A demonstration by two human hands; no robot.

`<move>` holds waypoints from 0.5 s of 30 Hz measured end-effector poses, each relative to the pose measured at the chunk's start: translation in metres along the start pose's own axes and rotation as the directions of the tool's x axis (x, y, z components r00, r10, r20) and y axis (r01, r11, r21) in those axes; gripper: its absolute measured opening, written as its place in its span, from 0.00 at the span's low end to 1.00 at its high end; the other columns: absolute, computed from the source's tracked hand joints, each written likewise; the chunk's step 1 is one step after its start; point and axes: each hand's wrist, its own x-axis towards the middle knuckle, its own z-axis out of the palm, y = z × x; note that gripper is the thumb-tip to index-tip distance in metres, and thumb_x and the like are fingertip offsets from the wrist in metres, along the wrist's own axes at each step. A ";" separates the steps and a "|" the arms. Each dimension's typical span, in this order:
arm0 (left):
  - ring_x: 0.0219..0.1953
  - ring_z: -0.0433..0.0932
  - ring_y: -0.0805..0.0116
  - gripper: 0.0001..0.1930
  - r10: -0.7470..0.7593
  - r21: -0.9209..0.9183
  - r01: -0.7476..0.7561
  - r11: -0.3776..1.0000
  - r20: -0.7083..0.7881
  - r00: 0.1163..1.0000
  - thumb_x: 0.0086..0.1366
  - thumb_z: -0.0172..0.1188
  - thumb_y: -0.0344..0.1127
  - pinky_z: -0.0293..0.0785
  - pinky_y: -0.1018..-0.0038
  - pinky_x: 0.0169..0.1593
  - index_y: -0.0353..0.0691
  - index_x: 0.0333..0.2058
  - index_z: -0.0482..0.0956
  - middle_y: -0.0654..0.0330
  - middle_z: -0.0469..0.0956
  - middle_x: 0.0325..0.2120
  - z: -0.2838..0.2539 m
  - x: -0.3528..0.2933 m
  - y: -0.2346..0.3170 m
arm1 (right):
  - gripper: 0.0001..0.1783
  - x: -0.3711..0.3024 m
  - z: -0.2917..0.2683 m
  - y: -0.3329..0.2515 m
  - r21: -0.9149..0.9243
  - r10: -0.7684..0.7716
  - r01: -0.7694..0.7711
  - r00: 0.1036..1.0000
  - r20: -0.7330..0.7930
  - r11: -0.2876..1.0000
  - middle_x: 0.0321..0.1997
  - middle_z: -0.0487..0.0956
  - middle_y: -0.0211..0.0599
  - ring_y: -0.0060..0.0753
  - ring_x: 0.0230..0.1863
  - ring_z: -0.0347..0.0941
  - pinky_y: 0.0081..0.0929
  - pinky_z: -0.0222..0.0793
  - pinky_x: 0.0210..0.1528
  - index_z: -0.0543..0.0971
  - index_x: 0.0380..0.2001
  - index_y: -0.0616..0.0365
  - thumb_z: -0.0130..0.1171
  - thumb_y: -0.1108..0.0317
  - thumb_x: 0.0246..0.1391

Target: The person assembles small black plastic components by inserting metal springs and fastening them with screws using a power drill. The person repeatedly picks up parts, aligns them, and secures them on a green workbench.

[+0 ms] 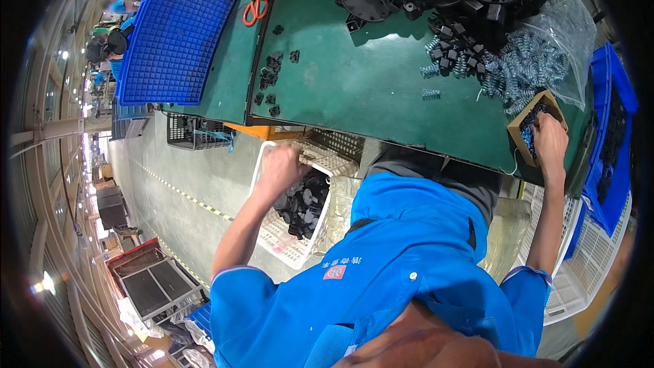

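My left hand is over the rim of a white plastic basket, its fingers curled closed. Whatever they hold, if anything, is hidden. Black plastic parts fill the basket below it. My right hand reaches into a small open cardboard box at the right of the green table. Its fingers are bent together among small dark pieces, and the fingertips are hidden. Just beyond the box lies a heap of metal coil springs, partly on a clear plastic bag.
Round black parts and small black blocks are piled on the green table. Small black clips and orange scissors lie at its left. A blue tray stands left, blue bins right.
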 end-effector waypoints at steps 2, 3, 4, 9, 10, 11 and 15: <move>0.39 0.81 0.52 0.22 -0.018 -0.284 -0.058 0.957 -0.257 0.966 0.55 0.68 0.49 0.76 0.60 0.42 0.37 0.41 0.81 0.49 0.81 0.37 -0.010 0.053 0.008 | 0.10 0.000 -0.005 0.001 0.071 0.014 -0.015 1.000 0.019 0.997 0.31 0.79 0.48 0.53 0.38 0.78 0.47 0.71 0.39 0.77 0.31 0.59 0.62 0.65 0.50; 0.38 0.81 0.48 0.21 -0.049 -0.407 -0.141 0.902 -0.422 0.905 0.56 0.67 0.47 0.77 0.60 0.42 0.36 0.39 0.80 0.46 0.81 0.38 -0.014 0.085 0.012 | 0.09 0.000 -0.007 0.000 0.124 0.047 -0.047 0.999 0.007 0.991 0.31 0.79 0.48 0.54 0.38 0.77 0.47 0.71 0.39 0.77 0.31 0.59 0.61 0.65 0.51; 0.38 0.80 0.46 0.20 -0.088 -0.496 -0.144 0.856 -0.415 0.905 0.57 0.66 0.45 0.76 0.60 0.42 0.34 0.41 0.79 0.46 0.81 0.36 -0.029 0.120 0.021 | 0.09 -0.001 -0.009 -0.003 0.171 0.083 -0.082 0.997 -0.002 0.982 0.31 0.79 0.48 0.54 0.39 0.77 0.47 0.70 0.39 0.76 0.30 0.59 0.60 0.65 0.51; 0.35 0.79 0.69 0.29 -0.351 -0.969 -0.129 0.212 -0.199 0.915 0.56 0.72 0.43 0.74 0.76 0.31 0.28 0.50 0.76 0.56 0.82 0.37 -0.069 0.256 0.075 | 0.08 -0.001 -0.006 -0.009 0.344 0.264 -0.219 0.960 -0.089 0.913 0.30 0.78 0.48 0.55 0.36 0.75 0.46 0.67 0.37 0.73 0.28 0.58 0.56 0.65 0.48; 0.35 0.79 0.69 0.30 -0.357 -0.960 -0.127 0.248 -0.212 0.910 0.55 0.73 0.42 0.74 0.76 0.31 0.28 0.51 0.75 0.57 0.82 0.37 -0.066 0.271 0.074 | 0.08 0.000 -0.003 -0.007 0.392 0.263 -0.188 0.954 -0.146 0.900 0.29 0.78 0.47 0.55 0.35 0.75 0.45 0.67 0.37 0.73 0.28 0.58 0.56 0.65 0.48; 0.34 0.78 0.70 0.32 -0.351 -0.949 -0.129 0.289 -0.231 0.908 0.54 0.74 0.42 0.74 0.75 0.32 0.28 0.52 0.75 0.58 0.82 0.37 -0.069 0.279 0.076 | 0.08 0.000 0.003 -0.002 0.438 0.276 -0.165 0.939 -0.205 0.884 0.29 0.77 0.47 0.54 0.34 0.74 0.44 0.68 0.37 0.73 0.28 0.58 0.57 0.65 0.47; 0.36 0.80 0.66 0.34 -0.369 -0.986 -0.150 0.067 -0.164 0.915 0.52 0.76 0.38 0.77 0.71 0.35 0.28 0.53 0.72 0.54 0.79 0.43 -0.073 0.271 0.083 | 0.03 0.001 0.026 0.016 0.779 0.381 -0.056 0.893 -0.241 0.624 0.25 0.78 0.33 0.24 0.25 0.73 0.26 0.69 0.31 0.77 0.26 0.61 0.60 0.75 0.44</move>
